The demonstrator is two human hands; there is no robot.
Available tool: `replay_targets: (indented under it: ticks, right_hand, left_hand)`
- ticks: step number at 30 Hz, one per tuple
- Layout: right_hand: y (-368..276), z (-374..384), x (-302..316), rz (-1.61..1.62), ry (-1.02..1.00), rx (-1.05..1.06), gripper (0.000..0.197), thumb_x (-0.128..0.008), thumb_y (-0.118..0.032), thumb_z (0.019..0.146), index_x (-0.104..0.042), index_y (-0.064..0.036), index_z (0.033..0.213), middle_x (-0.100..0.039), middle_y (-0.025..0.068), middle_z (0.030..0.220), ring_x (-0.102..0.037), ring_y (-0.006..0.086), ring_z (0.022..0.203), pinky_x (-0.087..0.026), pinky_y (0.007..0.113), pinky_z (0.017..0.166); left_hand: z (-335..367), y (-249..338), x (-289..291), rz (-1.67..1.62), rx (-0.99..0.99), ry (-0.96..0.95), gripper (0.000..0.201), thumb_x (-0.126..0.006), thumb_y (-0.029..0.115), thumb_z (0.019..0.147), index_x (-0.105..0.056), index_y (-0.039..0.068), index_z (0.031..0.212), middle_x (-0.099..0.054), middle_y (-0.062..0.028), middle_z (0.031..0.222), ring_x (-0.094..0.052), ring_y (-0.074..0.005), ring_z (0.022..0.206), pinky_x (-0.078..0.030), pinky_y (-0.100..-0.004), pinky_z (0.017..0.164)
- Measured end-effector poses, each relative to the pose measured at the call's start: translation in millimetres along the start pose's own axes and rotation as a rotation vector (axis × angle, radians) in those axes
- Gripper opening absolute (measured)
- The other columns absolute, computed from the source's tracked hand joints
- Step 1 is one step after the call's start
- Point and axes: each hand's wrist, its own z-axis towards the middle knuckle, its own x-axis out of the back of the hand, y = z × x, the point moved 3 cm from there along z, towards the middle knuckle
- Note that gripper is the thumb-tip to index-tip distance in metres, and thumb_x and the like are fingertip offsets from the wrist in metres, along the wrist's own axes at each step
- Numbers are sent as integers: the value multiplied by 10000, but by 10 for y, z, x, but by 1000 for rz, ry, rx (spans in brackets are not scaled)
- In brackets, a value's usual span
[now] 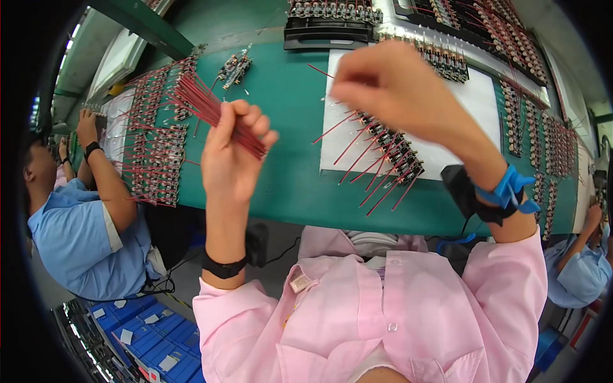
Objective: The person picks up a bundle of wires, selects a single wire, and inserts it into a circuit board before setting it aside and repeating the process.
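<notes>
My left hand (237, 137) is closed around a bundle of thin red wires (203, 105), which fan out toward the upper left over the green table. My right hand (383, 83), a little blurred, is raised over a white foam sheet (483, 99) with its fingers pinched together. A single red wire (319, 70) runs into those fingers from the left. Just below the right hand, a slanting row of small circuit boards (397, 150) lies on the foam, with red wires sticking out toward the lower left. Part of that row is hidden by the hand.
Rows of wired boards (156, 159) lie on the left of the green table (281, 159), with a small loose cluster (234, 67) nearby. More boards (552, 147) line the right. Black trays (329, 35) stand at the back. Co-workers in blue sit left (86, 236) and right (578, 268).
</notes>
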Motion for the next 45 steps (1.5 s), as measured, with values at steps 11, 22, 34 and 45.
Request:
replay_targets:
  ticks: [11, 22, 34, 45]
  right_hand:
    - [-327, 27, -413, 166, -92, 33, 124, -525, -85, 681, -520, 35, 650, -504, 117, 538, -481, 183, 483, -369, 283, 466]
    - [-268, 13, -421, 560, -183, -185, 111, -498, -55, 738, -495, 12, 650, -516, 47, 528, -414, 56, 370, -332, 183, 358]
    - [-126, 65, -511, 554, -91, -174, 95, -521, -60, 734, -491, 8, 676, -467, 10, 543, -395, 34, 435, -309, 162, 388]
    - [-61, 62, -516, 342, -45, -68, 75, -546, -33, 695, -504, 21, 664, -456, 1, 549, -386, 30, 516, -322, 178, 450]
  left_hand:
    - [-217, -151, -483, 127, -192, -108, 371, -317, 283, 886, -444, -32, 1034, -479, -132, 1064, -472, -201, 962, -407, -335, 783]
    - [-307, -85, -64, 244, -267, -175, 284, -388, 253, 871, -497, -7, 910, -494, -20, 647, -429, -53, 505, -339, -196, 427]
    - [-288, -205, -168, 658, -375, 100, 103, -550, 109, 783, -531, 9, 790, -444, 47, 569, -326, -3, 466, -231, -160, 402]
    - [-206, -238, -132, 774, -432, 51, 132, -550, 128, 791, -508, 11, 745, -446, 45, 629, -351, -19, 545, -263, -165, 466]
